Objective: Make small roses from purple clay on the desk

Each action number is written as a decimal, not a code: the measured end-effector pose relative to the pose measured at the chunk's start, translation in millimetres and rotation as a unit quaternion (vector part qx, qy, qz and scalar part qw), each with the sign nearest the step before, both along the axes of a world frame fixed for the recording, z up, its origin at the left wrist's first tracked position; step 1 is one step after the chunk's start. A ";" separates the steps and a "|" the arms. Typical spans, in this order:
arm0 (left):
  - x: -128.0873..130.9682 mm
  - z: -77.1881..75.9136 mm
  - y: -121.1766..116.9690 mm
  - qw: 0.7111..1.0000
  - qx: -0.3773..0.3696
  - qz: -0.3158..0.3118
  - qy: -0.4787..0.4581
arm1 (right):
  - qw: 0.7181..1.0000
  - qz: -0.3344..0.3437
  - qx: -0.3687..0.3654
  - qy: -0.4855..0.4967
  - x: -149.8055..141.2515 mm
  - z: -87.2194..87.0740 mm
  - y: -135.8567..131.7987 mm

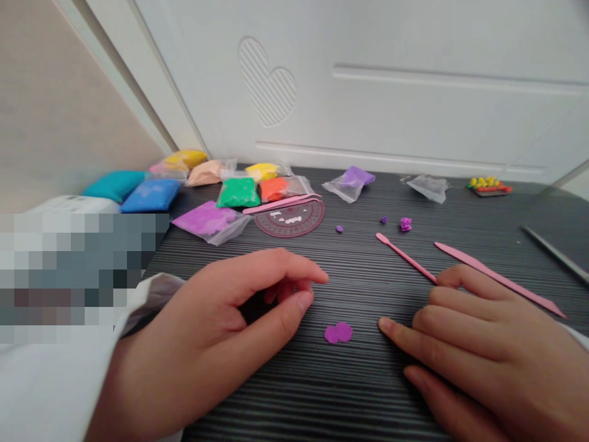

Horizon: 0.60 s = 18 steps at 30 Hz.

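Two flat purple clay discs (338, 333) lie overlapping on the dark ridged table between my hands. My left hand (239, 313) hovers at their left, fingers curved and thumb apart from the index finger, holding nothing visible. On the right, my right hand (478, 344) rests with its index finger stretched towards the discs and its fingertip on or just above the table; the other fingers are bent. A thin pink modelling tool (405, 255) reaches under or behind its knuckles. Beyond that hand lies a pink clay knife (497, 277).
Bags of coloured clay, among them green (238, 193) and magenta (205, 218), line the back left. A protractor (289, 222) bears white bits, with pink tweezers (280, 204) at its edge. A small purple clay flower (405, 224) and a yellow-flowered piece (488, 186) sit farther right.
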<state>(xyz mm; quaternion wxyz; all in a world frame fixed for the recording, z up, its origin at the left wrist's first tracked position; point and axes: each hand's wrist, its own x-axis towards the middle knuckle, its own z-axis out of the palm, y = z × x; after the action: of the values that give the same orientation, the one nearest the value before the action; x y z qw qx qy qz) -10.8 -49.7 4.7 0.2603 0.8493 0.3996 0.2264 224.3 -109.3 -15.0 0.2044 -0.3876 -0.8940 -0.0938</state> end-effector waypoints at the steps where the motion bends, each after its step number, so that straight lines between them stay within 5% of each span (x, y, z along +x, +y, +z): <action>1: -0.6 0.2 -0.4 1.000 0.003 -0.001 0.001 | 1.000 -0.001 -0.010 -0.007 0.2 -0.4 0.0; 18: -0.1 1.7 0.2 0.999 0.034 -0.011 0.012 | 1.000 -0.013 -0.002 0.004 -4.8 -2.8 0.1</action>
<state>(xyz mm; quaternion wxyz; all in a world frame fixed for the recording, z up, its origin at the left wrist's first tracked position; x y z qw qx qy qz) -10.9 -49.5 6.4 0.2286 0.8646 0.3858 0.2266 219.5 -109.1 -17.8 0.2061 -0.3997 -0.8883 -0.0932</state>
